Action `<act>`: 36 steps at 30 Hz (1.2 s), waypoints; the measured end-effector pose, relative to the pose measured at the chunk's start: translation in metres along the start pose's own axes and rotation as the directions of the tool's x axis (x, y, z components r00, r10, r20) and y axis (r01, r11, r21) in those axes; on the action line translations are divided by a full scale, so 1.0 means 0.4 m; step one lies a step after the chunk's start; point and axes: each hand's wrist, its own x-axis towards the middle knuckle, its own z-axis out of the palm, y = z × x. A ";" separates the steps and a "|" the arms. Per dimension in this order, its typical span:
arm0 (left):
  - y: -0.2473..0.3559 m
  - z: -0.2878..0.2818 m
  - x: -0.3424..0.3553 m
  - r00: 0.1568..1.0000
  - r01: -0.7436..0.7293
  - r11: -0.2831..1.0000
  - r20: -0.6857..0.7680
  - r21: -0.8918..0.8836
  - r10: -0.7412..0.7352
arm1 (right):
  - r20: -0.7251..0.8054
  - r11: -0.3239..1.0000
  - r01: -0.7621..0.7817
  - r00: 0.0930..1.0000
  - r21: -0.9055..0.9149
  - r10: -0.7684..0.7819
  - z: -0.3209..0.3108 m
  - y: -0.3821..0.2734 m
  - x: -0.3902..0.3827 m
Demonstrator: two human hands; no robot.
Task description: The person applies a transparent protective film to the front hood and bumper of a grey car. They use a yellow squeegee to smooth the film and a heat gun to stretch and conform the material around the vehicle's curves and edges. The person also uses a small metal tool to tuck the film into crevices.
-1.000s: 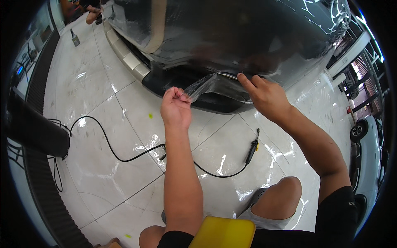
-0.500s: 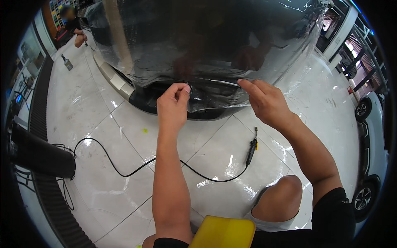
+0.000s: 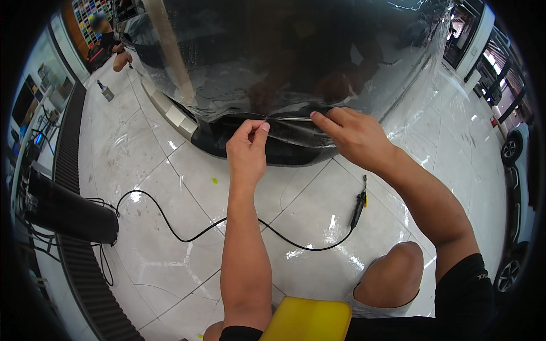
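Observation:
In front of me is the dark bumper (image 3: 244,145) of a car, draped with clear plastic film (image 3: 296,57). My left hand (image 3: 248,148) pinches the film's loose lower edge between thumb and fingertips. My right hand (image 3: 361,136) is closed around a slim silver cutter (image 3: 293,119), held almost level. Its tip points left at the film, close to my left fingertips; the blade is too small to make out. Below the cutter, a flap of film (image 3: 301,133) hangs over the bumper's lower part.
A spray gun (image 3: 359,207) on a black hose (image 3: 193,234) lies on the tiled floor. A black cylinder (image 3: 74,207) stands at left. Farther off are a bottle (image 3: 106,91), a crouching person (image 3: 110,42) and a parked light-coloured car (image 3: 517,187). A yellow pad (image 3: 307,319) is below me.
My right hand has moved left with the cutter, so its tip is now nearer my left hand. The whole view has shifted slightly.

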 end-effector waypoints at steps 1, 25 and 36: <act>0.000 0.002 0.000 1.000 0.002 1.000 0.002 -0.001 -0.002 | 0.004 1.000 0.005 1.000 -0.004 -0.005 0.000 -0.001 0.001; -0.002 0.000 -0.018 1.000 -0.014 1.000 -0.004 0.014 0.014 | -0.023 0.999 0.006 1.000 -0.037 -0.007 -0.001 0.032 -0.039; -0.023 0.004 -0.015 0.998 -0.057 0.998 -0.031 0.008 0.057 | 0.021 1.000 -0.016 1.000 -0.016 0.017 0.007 0.003 0.001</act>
